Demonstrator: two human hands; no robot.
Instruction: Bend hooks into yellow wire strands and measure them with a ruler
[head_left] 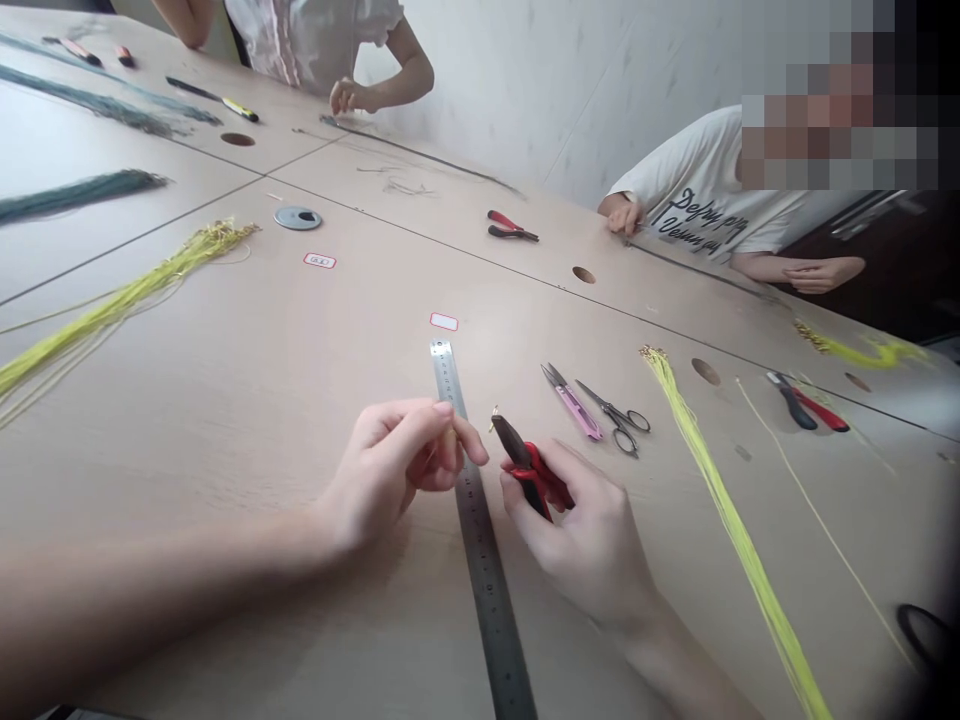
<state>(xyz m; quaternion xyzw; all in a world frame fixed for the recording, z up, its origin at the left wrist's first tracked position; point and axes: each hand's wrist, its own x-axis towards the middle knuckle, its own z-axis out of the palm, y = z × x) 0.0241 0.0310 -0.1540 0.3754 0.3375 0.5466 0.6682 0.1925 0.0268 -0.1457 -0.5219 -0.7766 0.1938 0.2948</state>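
The right hand (585, 525) is wrapped around the red pliers (531, 470), whose nose points up and away, with a tiny gold piece (493, 418) right at the tip; how firmly the jaws bite it is too small to tell. The left hand (409, 450) is curled over the ruler (484, 560), thumb drawn in against the fingers as if pinching, but I cannot tell what, if anything, lies between them. For work this fine, squeeze gently and evenly, since a hard clench could crush or flick out the piece; both wrists would be steadier rested on the table (285, 620). Keep the left fingertips just beside the nose, out of the bite, and turn the piece so its opening can be seen. The snips (574, 405) and scissors (619, 415) lie near on the right, points away, so mind that elbow room. Beyond the ruler's end sits a label (444, 322); farther off, across the table seam, lie spare pliers (511, 227), best left alone.
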